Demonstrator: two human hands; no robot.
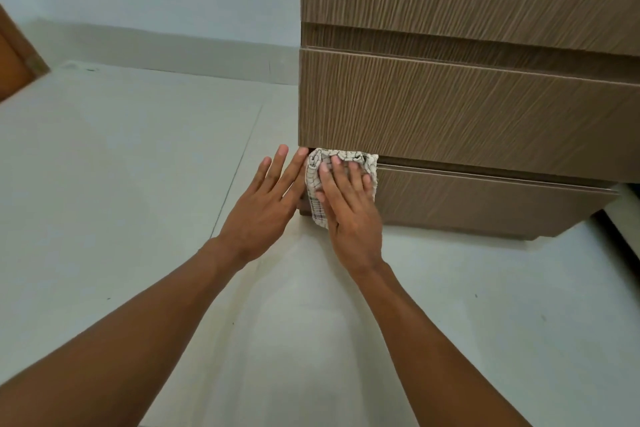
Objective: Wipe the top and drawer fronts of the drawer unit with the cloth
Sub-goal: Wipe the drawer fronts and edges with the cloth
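A brown wood-grain drawer unit (467,107) fills the upper right, with three drawer fronts showing; its top is out of view. A folded white cloth with dark grid lines (346,163) lies flat against the left end of the lowest drawer front (485,198). My right hand (349,208) presses on the cloth with spread fingers. Beside it to the left, my left hand (266,204) is open with fingers apart, its fingertips near the unit's left corner, holding nothing.
Pale floor tiles (138,184) spread to the left and in front of the unit. A white wall with a skirting board (173,45) runs behind. A brown door edge (17,55) shows at far left. A dark gap (620,239) lies right of the unit.
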